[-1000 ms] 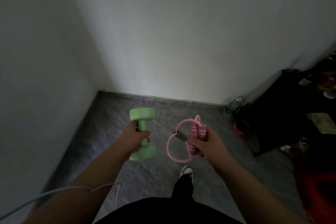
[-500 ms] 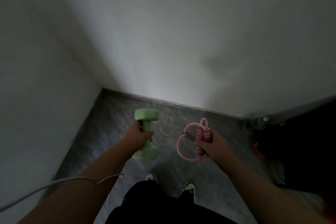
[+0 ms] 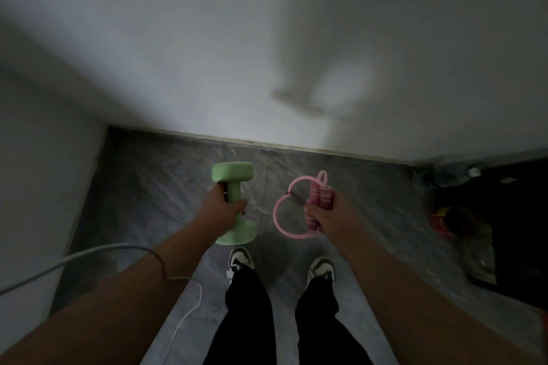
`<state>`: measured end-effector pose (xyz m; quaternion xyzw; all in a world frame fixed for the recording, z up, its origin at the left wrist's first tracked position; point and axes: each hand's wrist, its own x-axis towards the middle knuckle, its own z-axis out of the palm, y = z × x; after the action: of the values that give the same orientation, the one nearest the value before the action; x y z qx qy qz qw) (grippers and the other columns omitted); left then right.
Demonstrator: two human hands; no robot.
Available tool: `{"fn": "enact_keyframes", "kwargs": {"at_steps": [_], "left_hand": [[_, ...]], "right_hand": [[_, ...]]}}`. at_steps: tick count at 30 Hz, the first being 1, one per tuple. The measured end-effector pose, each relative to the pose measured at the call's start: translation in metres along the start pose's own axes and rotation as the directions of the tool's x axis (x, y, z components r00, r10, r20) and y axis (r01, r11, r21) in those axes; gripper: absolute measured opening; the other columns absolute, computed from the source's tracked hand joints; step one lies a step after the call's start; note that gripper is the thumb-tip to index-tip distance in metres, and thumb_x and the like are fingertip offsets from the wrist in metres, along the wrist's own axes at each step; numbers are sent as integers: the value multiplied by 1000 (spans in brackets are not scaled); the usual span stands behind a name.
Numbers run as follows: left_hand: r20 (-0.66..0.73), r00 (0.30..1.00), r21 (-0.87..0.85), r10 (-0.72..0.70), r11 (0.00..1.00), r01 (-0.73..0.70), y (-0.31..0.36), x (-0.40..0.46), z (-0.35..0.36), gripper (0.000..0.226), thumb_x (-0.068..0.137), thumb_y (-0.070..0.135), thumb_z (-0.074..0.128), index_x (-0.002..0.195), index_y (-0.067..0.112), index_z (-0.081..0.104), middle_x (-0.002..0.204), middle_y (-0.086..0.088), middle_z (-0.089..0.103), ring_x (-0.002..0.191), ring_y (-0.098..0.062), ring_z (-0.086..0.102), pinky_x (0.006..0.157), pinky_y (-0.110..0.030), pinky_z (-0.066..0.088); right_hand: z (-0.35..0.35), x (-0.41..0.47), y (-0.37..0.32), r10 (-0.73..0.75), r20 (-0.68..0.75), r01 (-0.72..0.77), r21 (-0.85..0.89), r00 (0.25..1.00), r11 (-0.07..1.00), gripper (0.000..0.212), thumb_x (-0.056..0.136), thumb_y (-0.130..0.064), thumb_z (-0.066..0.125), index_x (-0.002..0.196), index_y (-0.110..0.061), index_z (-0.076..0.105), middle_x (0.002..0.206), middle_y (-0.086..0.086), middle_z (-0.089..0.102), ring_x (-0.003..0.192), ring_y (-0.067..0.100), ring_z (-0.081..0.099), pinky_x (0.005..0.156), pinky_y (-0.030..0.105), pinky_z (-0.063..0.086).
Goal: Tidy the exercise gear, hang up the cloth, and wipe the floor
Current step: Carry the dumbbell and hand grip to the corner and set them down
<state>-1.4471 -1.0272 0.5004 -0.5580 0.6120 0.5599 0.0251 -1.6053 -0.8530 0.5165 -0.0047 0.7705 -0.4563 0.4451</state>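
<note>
Dim, slightly blurred wide-angle view, edges bowed, pale glow on the wall (image 3: 341,92), black right corner.

We cannot see the middle of the dumbbell (image 3: 234,203), since the left hand (image 3: 221,210) wraps its bar, and the right hand (image 3: 327,216) covers the middle of the rope handles (image 3: 318,195). At the right of the frame, the dark furniture (image 3: 522,225) is cut off by the edge, and the bottle (image 3: 453,176) and red thing (image 3: 453,221) beside it are too dim and blurred for us to tell apart. The white cable (image 3: 59,265) runs off the left edge, and our forearms and trouser legs (image 3: 249,320) leave the frame at the bottom.
</note>
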Motion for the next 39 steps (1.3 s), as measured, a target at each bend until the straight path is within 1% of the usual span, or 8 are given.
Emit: {"fn": "enact_keyframes", "kwargs": {"at_steps": [6, 11, 14, 20, 26, 30, 32, 39], "left_hand": [[14, 1000, 102, 6, 995, -8, -121, 206, 80, 34, 83, 11, 74, 108, 17, 52, 88, -10, 69, 79, -27, 70, 83, -52, 56], [15, 997, 239, 81, 968, -82, -201, 353, 126, 43, 84, 20, 74, 119, 14, 51, 92, -4, 66, 75, -14, 64, 75, -35, 47], [17, 994, 253, 108, 961, -108, -233, 418, 141, 48, 85, 19, 73, 126, 12, 49, 103, -9, 67, 76, -16, 67, 72, -34, 50], [-101, 994, 149, 39, 989, -24, -266, 485, 133, 43, 86, 11, 72, 122, 10, 48, 92, -10, 65, 71, -23, 69, 67, -39, 57], [-108, 994, 124, -23, 992, 37, -260, 500, 144, 41, 84, 15, 72, 116, 16, 47, 101, -17, 65, 84, -33, 69, 78, -47, 57], [-77, 997, 298, 26, 955, -1, -261, 514, 170, 52, 81, 21, 74, 126, 9, 52, 116, -16, 63, 105, -36, 61, 93, -51, 50], [-33, 999, 385, 43, 922, -27, -256, 516, 182, 53, 81, 24, 73, 128, 10, 53, 117, -16, 63, 107, -35, 60, 94, -50, 50], [-34, 999, 475, 16, 880, 2, -249, 519, 200, 51, 83, 24, 72, 127, 9, 51, 116, -17, 62, 108, -35, 59, 94, -48, 50]], "right_hand": [[51, 198, 113, -13, 48, 16, -60, 999, 998, 25, 90, 2, 65, 113, 1, 56, 87, 23, 63, 62, 24, 60, 52, 27, 57], [91, 352, 191, -71, 173, 104, -186, 982, 977, 28, 89, -3, 67, 103, -25, 58, 80, 11, 67, 59, 19, 64, 65, 46, 60], [119, 414, 218, -123, 200, 163, -195, 972, 967, 34, 90, 0, 65, 115, -20, 54, 78, 3, 64, 48, 6, 59, 46, 23, 53], [174, 470, 252, -121, 300, 143, -52, 946, 988, 28, 87, 8, 64, 110, -4, 53, 80, 18, 58, 56, 21, 54, 46, 28, 51], [127, 508, 262, -11, 161, 35, -152, 987, 988, 26, 88, 3, 65, 112, -9, 63, 111, 21, 68, 91, 30, 68, 73, 34, 58], [91, 526, 272, 27, -21, -31, -191, 999, 981, 22, 89, 9, 60, 90, -13, 63, 92, 19, 69, 63, 14, 60, 52, 18, 53], [81, 536, 281, 19, -76, -33, -182, 997, 983, 23, 89, 5, 63, 86, -17, 59, 101, 21, 69, 79, 25, 64, 76, 33, 59], [72, 548, 288, -53, -192, 24, -152, 980, 988, 28, 91, -11, 68, 117, -7, 59, 102, 10, 63, 88, 24, 58, 82, 37, 49]]}}
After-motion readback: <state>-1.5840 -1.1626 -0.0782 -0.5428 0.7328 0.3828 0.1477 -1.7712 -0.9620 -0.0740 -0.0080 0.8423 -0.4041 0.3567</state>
